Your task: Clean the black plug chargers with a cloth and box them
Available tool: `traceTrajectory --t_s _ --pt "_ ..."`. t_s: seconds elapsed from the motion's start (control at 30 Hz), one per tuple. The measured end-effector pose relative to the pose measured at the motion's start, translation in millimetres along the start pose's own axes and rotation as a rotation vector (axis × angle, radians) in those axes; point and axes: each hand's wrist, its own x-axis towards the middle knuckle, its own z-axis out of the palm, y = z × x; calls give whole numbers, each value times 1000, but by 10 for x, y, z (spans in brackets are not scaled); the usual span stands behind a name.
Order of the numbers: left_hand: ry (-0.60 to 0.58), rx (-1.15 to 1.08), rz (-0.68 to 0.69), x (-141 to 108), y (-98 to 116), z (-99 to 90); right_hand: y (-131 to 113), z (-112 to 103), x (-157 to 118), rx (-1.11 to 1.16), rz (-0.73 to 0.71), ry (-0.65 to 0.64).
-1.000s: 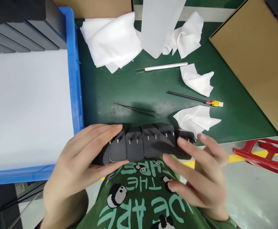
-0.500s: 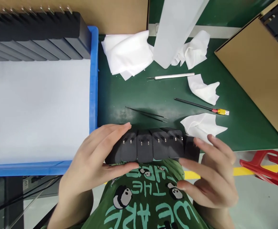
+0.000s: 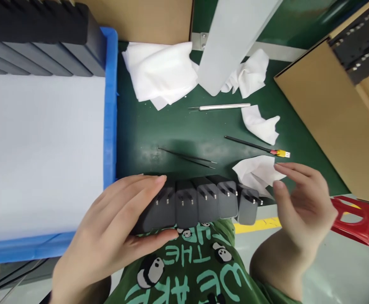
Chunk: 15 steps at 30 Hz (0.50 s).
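Observation:
Several black power adapters (image 3: 187, 207) stand in a row at the table's front edge, metal prongs facing up toward me. My left hand (image 3: 117, 228) wraps around the left end of the row, fingers behind and thumb in front. The rightmost adapter (image 3: 248, 207) leans slightly apart from the others, with no hand on it. My right hand (image 3: 304, 202) is to the right of the row, thumb and fingers apart, holding nothing. Its fingertips are beside a crumpled white cloth (image 3: 255, 171); whether they touch it I cannot tell.
Tweezers (image 3: 187, 157), a white-handled needle tool (image 3: 224, 107) and a short USB cable (image 3: 257, 145) lie on the green table. Folded white cloths (image 3: 162, 74) are behind. A blue-rimmed tray (image 3: 110, 105) with more adapters is on the left, a cardboard box (image 3: 323, 114) on the right.
My right hand has let go of the row's right end and moved right and up, toward the cloth. The rightmost adapter is now uncovered. My left hand keeps its hold; the view has shifted.

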Motion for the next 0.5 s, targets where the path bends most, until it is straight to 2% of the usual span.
traceTrajectory --t_s 0.2,0.4,0.5 --pt "-9 32 -12 -14 -36 14 107 1 150 -109 -127 -120" --pt "14 46 4 -2 -21 36 124 92 145 -378 -15 -12" --pt "28 51 15 24 8 39 160 184 89 -421 1 -48"
